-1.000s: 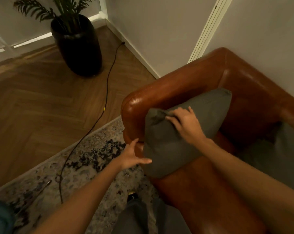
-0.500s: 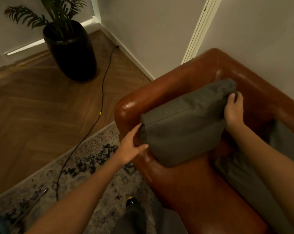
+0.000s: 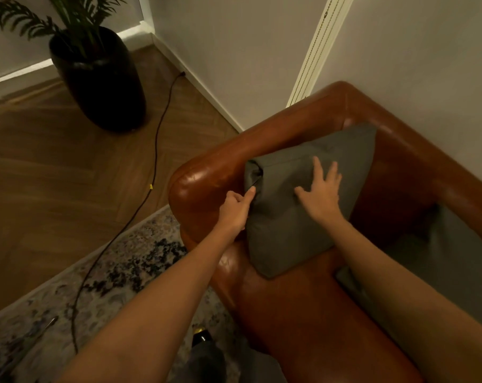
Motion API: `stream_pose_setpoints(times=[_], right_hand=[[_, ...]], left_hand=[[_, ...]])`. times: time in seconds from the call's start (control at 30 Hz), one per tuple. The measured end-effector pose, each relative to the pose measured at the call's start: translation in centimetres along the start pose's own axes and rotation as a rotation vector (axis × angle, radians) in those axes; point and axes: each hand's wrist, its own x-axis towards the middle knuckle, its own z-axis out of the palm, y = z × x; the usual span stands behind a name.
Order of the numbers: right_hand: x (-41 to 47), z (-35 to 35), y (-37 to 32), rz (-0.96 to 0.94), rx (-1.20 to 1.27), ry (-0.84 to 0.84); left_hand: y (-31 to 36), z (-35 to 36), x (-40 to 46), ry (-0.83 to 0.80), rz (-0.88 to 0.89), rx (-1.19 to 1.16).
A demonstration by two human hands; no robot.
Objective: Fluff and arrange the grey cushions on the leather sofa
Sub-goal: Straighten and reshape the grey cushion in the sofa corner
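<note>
A grey cushion (image 3: 292, 228) leans in the corner of the brown leather sofa (image 3: 303, 308), propped against the left armrest. My right hand (image 3: 321, 193) lies flat on the cushion's face with its fingers spread. My left hand (image 3: 235, 210) is at the cushion's left edge, and its thumb and forefinger pinch the fabric near the bunched upper-left corner. A second grey cushion (image 3: 452, 261) lies on the seat to the right, partly behind my right forearm.
A dark pot with a palm plant (image 3: 101, 76) stands on the wooden floor at the back left. A black cable (image 3: 151, 178) runs from the wall across the floor onto the patterned rug (image 3: 118, 275). Walls close in behind the sofa.
My right hand left the cushion's far right edge and now presses flat on its face. My left hand closed in and pinched the left edge. The cushion now stands more upright.
</note>
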Motion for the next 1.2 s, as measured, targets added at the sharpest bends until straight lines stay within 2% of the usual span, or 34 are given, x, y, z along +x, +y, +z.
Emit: stream_pose_setpoints(times=[0.07, 0.13, 0.2, 0.3, 0.47, 0.57, 0.7, 0.9, 0.97, 1.03, 1.1, 1.2], right_hand=[[0.0, 0.3, -0.9, -0.269, -0.129, 0.02], [0.4, 0.9, -1.7, -0.437, -0.225, -0.056], [0.5, 1.7, -2.3, -0.47, -0.249, -0.113], [1.0, 2.5, -2.7, -0.454, -0.196, -0.051], [0.7, 2.0, -2.8, -0.511, -0.093, 0.096], [0.2, 0.2, -3.2, -0.592, 0.017, 0.182], [-0.2, -3.4, -4.7, -0.702, 0.254, 0.335], [-0.1, -4.8, -3.9, -0.434, 0.472, 0.479], [0.0, -5.0, -3.1, -0.338, 0.567, 0.51], [0.6, -4.5, -1.3, -0.195, 0.58, 0.469], [2.4, -3.8, 1.4, 0.032, 0.511, 0.269], [4.3, -3.5, 5.5, 0.368, 0.479, -0.221]], left_hand=[[0.2, 0.2, 0.8, 0.023, 0.021, 0.036], [0.1, 0.4, 1.6, 0.077, 0.069, 0.148], [0.1, 0.6, 2.0, 0.138, 0.179, 0.37], [0.3, 0.9, 1.8, 0.236, 0.297, 0.571], [0.0, 0.6, 0.4, 0.246, 0.429, 0.483], [1.6, 0.0, -1.9, 0.298, 0.644, 0.426], [7.3, -1.0, -4.4, 0.366, 0.939, 0.409], [13.9, 0.9, -5.5, 0.327, 1.068, 0.583], [15.6, 2.5, -5.7, 0.24, 1.018, 0.651], [17.2, 3.8, -5.6, 0.097, 0.944, 0.668], [17.6, 4.7, -5.0, -0.027, 0.892, 0.796], [14.1, 5.3, -3.8, -0.247, 0.611, 1.132]])
